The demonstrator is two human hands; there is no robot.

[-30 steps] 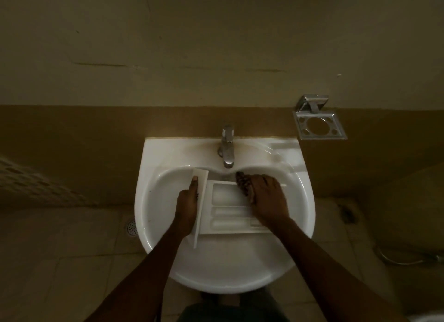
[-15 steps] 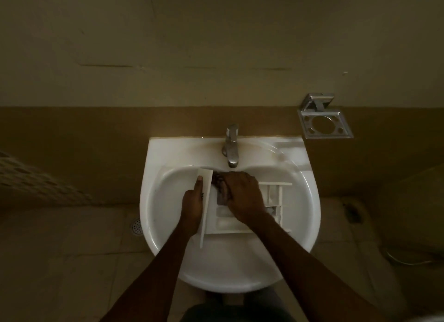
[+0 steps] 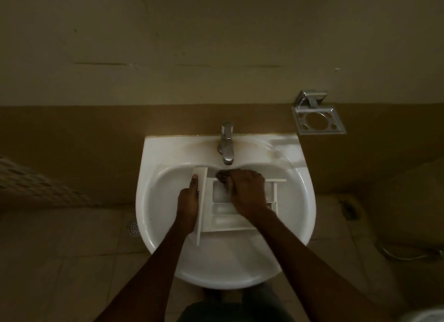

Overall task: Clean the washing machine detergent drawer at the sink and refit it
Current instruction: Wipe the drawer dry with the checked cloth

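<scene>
The drawer [image 3: 230,213] lies across the middle of the sink [image 3: 295,201], open side up, with its front panel toward the sink's left rim and its back end toward the right rim, just below the tap [image 3: 227,148]. The left hand [image 3: 188,206] is closed around the front panel, thumb laid flat up its face, steadying the whole piece. The right hand [image 3: 247,192] is curled over the far compartment, pressing a dark scrubbing pad [image 3: 222,176] into the corner nearest the tap (the light is dim, so what the pad is made of cannot be told, nor whether water is running). The step in hand looks like scrubbing the compartments, with rinsing and refitting still to come. To do it well, the left hand should hold the panel firmly so the drawer does not skid on the smooth bowl, while the right works the pad into each corner and along the dividing walls, where residue tends to cake. Short strokes suit the thin plastic ribs near the back end, which could flex under heavy pressure.
</scene>
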